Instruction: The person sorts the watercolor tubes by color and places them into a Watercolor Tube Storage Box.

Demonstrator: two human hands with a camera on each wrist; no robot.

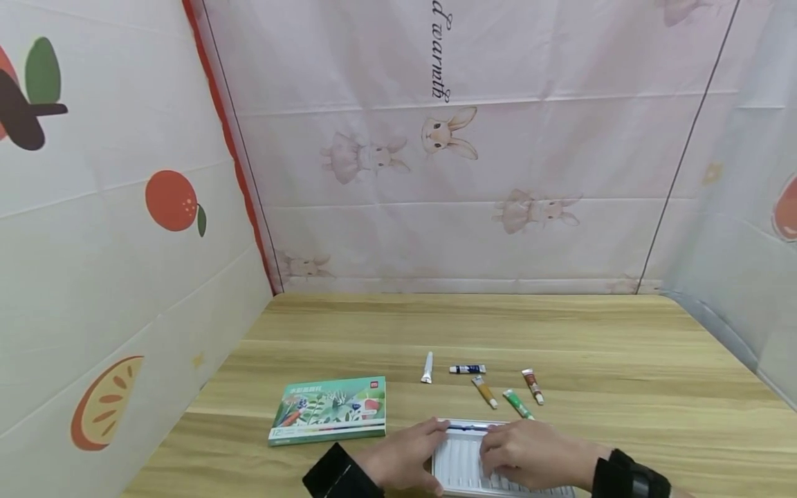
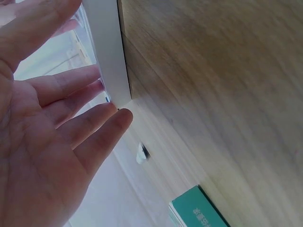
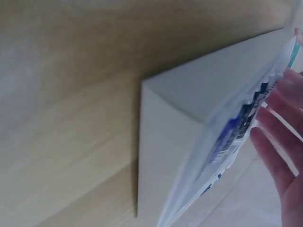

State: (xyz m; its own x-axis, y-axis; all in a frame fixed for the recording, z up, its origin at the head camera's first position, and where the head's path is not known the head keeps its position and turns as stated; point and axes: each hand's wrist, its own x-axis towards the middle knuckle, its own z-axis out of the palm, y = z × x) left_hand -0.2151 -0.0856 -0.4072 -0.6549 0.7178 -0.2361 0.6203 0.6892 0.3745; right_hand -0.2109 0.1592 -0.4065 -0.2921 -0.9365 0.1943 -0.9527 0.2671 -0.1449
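A white box with a ridged plastic tray [image 1: 454, 460] lies at the table's near edge. My left hand [image 1: 401, 456] is at its left side, with nearly straight fingertips touching the far corner of the box wall [image 2: 111, 52] in the left wrist view. Over the tray's right part is my right hand [image 1: 535, 453], its fingers bent down toward the slots. Dark-labelled paint tubes [image 3: 246, 116] lie in the tray close to the right fingers [image 3: 267, 149] in the right wrist view. I cannot tell whether those fingers pinch a tube.
Beyond the tray lie several loose paint tubes: white [image 1: 427, 367], dark blue [image 1: 467, 369], ochre [image 1: 484, 392], green [image 1: 518, 404] and brownish red [image 1: 533, 386]. A green illustrated box [image 1: 336, 411] lies left of them. Printed cloth walls [image 1: 398, 242] stand around the wooden table [image 1: 654, 387].
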